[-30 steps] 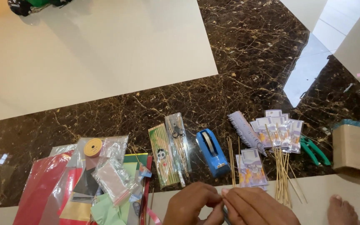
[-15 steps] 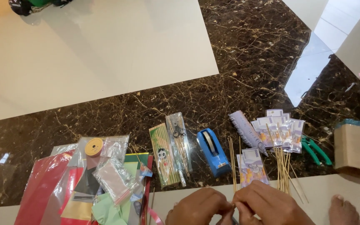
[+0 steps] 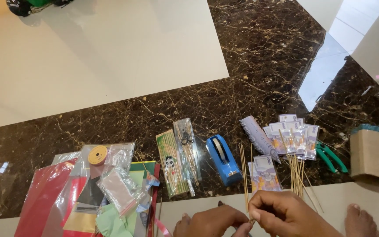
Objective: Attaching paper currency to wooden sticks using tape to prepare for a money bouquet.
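At the bottom edge of the view, the left hand (image 3: 213, 221) and the right hand (image 3: 286, 215) meet fingertip to fingertip, both pinched on the lower end of a thin bamboo stick (image 3: 244, 184) whose long axis runs nearly upright, pointing away from the person. Just beyond the knuckles lie more loose sticks (image 3: 298, 175) and clear-wrapped banknotes (image 3: 292, 136), fanned across dark veined marble floor (image 3: 251, 57). A blue tape dispenser (image 3: 223, 159) sits just left of the held stick, its length also pointing away, beside a packet of skewers (image 3: 171, 163) and a narrow clear bag (image 3: 187, 149). Further left, coloured paper sheets (image 3: 44, 197) and plastic sleeves crowd the corner with a small wooden spool (image 3: 97, 155). Green pliers (image 3: 330, 156) and a brown paper-wrapped box (image 3: 373, 156) close the right side, near a bare foot (image 3: 358, 219). Open marble stretches beyond the row of supplies toward a pale cream floor panel (image 3: 97, 52).
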